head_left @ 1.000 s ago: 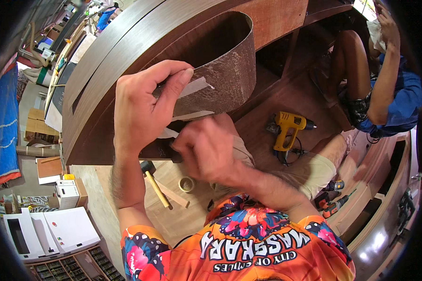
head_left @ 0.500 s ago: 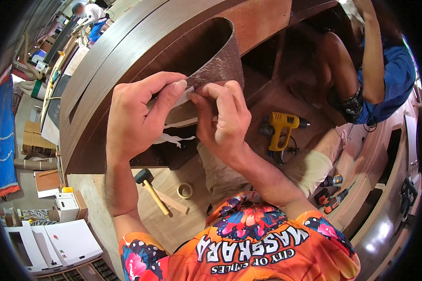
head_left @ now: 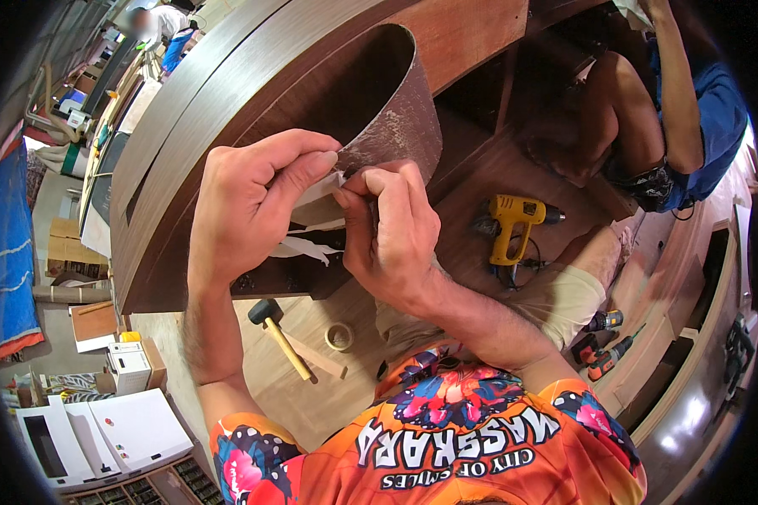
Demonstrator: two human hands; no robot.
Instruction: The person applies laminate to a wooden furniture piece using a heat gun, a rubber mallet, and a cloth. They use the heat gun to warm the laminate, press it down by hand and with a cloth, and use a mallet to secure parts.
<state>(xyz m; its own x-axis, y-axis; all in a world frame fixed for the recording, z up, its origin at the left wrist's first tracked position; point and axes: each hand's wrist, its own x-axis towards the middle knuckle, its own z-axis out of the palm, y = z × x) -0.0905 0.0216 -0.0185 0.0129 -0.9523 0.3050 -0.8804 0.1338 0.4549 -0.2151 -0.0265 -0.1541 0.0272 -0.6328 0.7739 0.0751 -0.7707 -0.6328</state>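
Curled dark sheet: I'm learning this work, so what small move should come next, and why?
Perhaps gently tug the white strip with the right hand, the left hand steadying the curled dark sheet: the left hand pinches near the sheet's edge, the right is at the strip, and a loose white piece hangs below.

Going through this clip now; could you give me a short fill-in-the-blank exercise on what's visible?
1. At the edge of the curled brown sheet, the fingers of the left hand and the ____ hand are pinched.
2. The heat gun has a mainly ____ body.
3. The mallet has a ____ head.
4. In the picture, the tape roll lies to the mallet's ____.

Missing words: right; yellow; black; right.
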